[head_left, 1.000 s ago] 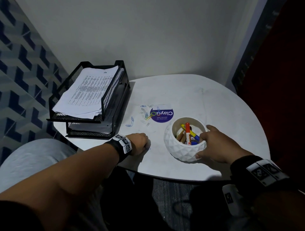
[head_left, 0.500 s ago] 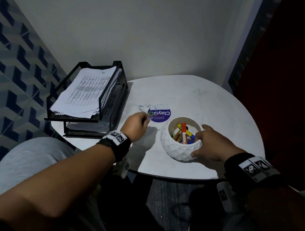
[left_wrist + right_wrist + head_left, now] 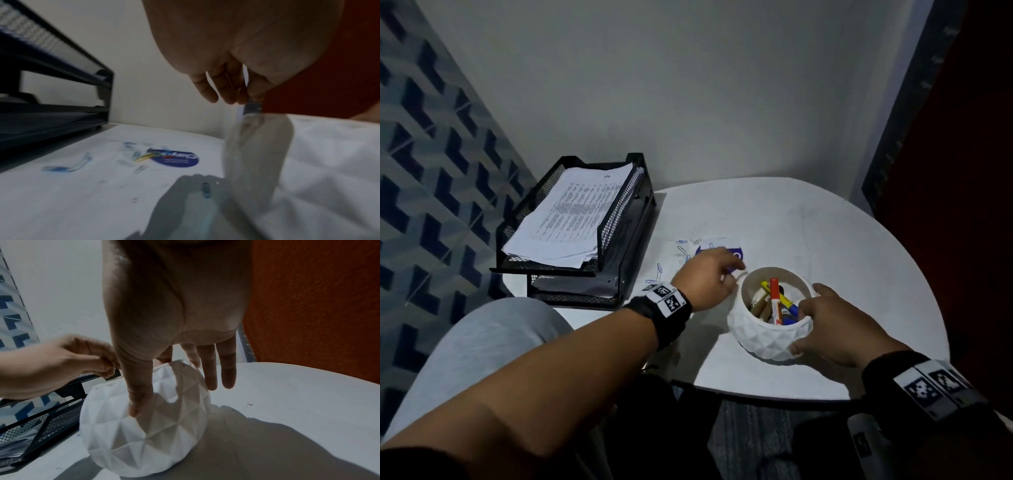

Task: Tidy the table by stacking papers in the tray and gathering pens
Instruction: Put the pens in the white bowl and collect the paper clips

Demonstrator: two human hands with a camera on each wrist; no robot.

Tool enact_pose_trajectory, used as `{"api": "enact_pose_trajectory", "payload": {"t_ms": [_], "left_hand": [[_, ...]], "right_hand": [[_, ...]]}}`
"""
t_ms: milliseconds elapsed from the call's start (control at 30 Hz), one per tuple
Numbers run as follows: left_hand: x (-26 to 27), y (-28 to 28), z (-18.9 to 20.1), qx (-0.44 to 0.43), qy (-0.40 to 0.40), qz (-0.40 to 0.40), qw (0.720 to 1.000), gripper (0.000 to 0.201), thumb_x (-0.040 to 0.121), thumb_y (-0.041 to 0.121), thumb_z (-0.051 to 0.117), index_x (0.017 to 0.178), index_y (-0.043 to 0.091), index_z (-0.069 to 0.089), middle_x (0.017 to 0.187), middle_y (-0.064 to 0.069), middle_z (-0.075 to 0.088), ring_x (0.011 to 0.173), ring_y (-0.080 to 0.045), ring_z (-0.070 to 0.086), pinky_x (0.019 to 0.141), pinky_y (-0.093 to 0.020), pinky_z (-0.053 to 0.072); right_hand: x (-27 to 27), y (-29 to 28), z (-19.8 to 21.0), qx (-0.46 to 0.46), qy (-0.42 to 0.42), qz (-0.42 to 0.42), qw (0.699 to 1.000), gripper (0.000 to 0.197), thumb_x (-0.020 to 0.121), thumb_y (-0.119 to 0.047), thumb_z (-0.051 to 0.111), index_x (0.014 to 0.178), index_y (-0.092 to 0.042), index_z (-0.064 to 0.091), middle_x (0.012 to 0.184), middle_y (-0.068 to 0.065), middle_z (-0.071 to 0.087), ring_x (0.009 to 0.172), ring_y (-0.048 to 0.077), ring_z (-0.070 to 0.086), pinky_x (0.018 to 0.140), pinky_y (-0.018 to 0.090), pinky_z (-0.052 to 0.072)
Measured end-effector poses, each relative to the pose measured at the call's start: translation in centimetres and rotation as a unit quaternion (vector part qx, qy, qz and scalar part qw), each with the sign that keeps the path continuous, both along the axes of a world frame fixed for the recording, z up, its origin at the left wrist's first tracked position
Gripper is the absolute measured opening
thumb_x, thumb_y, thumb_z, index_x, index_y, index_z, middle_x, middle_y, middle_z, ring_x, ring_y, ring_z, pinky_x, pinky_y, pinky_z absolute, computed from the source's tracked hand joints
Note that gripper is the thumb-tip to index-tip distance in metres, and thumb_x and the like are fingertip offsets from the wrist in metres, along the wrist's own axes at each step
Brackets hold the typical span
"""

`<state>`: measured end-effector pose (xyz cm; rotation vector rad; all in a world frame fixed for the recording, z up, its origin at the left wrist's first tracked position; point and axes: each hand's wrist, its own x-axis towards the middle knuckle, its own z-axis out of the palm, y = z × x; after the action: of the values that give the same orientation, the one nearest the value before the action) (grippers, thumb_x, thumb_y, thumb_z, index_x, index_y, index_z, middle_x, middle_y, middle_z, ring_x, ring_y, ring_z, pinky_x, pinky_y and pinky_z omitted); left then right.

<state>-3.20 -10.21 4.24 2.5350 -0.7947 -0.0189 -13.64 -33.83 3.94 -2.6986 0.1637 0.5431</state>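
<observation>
A white faceted bowl (image 3: 767,342) (image 3: 144,443) stands near the table's front edge and holds several pens and markers (image 3: 775,301). My right hand (image 3: 803,325) (image 3: 172,397) grips the bowl, thumb on its side wall and fingers at the far rim. My left hand (image 3: 732,274) (image 3: 246,99) hovers at the bowl's left rim and pinches a small blue thing (image 3: 252,108), seemingly a paper clip. The black mesh tray (image 3: 619,219) at the back left holds a stack of printed papers (image 3: 571,219).
Loose paper clips (image 3: 681,250) (image 3: 57,168) lie between the tray and a purple round sticker (image 3: 736,255) (image 3: 176,160). One more blue clip (image 3: 205,191) lies in my left hand's shadow. The white table (image 3: 825,240) ends close behind my wrists. Walls stand behind and at both sides.
My left hand left the table's front edge, crossed the clips and now hangs at the bowl's left rim with fingers pinched. The right hand stayed on the bowl.
</observation>
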Motion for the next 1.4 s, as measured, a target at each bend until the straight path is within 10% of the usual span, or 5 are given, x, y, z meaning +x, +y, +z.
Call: {"api": "enact_pose_trajectory", "payload": {"t_ms": [200, 433, 767, 1067, 1400], "left_hand": [[5.3, 5.7, -4.4, 0.107, 0.167, 0.311, 0.929, 0.056, 0.099, 0.039, 0.050, 0.150, 0.020, 0.038, 0.147, -0.017, 0.041, 0.128, -0.037, 0.052, 0.108, -0.042, 0.041], [11.4, 5.8, -16.5, 0.194, 0.200, 0.303, 0.911, 0.074, 0.059, 0.038, 0.052, 0.131, 0.039, 0.033, 0.133, 0.001, 0.045, 0.114, -0.036, 0.048, 0.088, -0.052, 0.035], [9.2, 3.0, -8.8, 0.209, 0.128, 0.115, 0.963, 0.037, 0.095, 0.028, 0.048, 0.130, 0.024, 0.060, 0.120, -0.007, 0.061, 0.112, -0.034, 0.060, 0.095, -0.039, 0.051], [7.1, 6.3, -7.7, 0.207, 0.142, 0.190, 0.949, 0.026, 0.090, 0.027, 0.054, 0.088, 0.011, 0.075, 0.093, -0.011, 0.072, 0.093, -0.032, 0.067, 0.081, -0.034, 0.056], [5.2, 5.9, -2.2, -0.062, 0.155, 0.247, 0.955, 0.008, 0.078, 0.011, 0.077, 0.073, 0.017, 0.078, 0.074, 0.000, 0.077, 0.071, -0.021, 0.074, 0.066, -0.030, 0.061]], "right_hand": [[0.4, -0.2, -0.1, 0.011, -0.005, -0.017, 1.000, 0.042, 0.056, -0.056, 0.088, 0.080, -0.035, 0.061, 0.131, -0.008, 0.041, 0.096, 0.019, 0.064, 0.087, 0.041, 0.058], [1.0, -0.1, -0.3, 0.010, -0.005, 0.000, 1.000, 0.055, 0.052, -0.065, 0.083, 0.093, -0.031, 0.069, 0.128, -0.010, 0.041, 0.097, 0.018, 0.064, 0.086, 0.037, 0.060], [2.3, -0.3, -1.0, 0.020, 0.025, 0.008, 0.999, 0.063, 0.064, -0.061, 0.090, 0.115, -0.030, 0.071, 0.165, 0.001, 0.028, 0.123, 0.025, 0.058, 0.106, 0.035, 0.050], [1.7, 0.4, -0.3, 0.019, -0.005, 0.016, 1.000, 0.056, 0.054, -0.067, 0.080, 0.095, -0.030, 0.069, 0.140, -0.006, 0.042, 0.100, 0.018, 0.063, 0.086, 0.036, 0.060], [0.7, 0.6, 0.3, 0.000, 0.000, 0.009, 1.000, 0.042, 0.061, -0.052, 0.088, 0.090, -0.036, 0.063, 0.132, -0.010, 0.039, 0.097, 0.020, 0.064, 0.083, 0.036, 0.057]]}}
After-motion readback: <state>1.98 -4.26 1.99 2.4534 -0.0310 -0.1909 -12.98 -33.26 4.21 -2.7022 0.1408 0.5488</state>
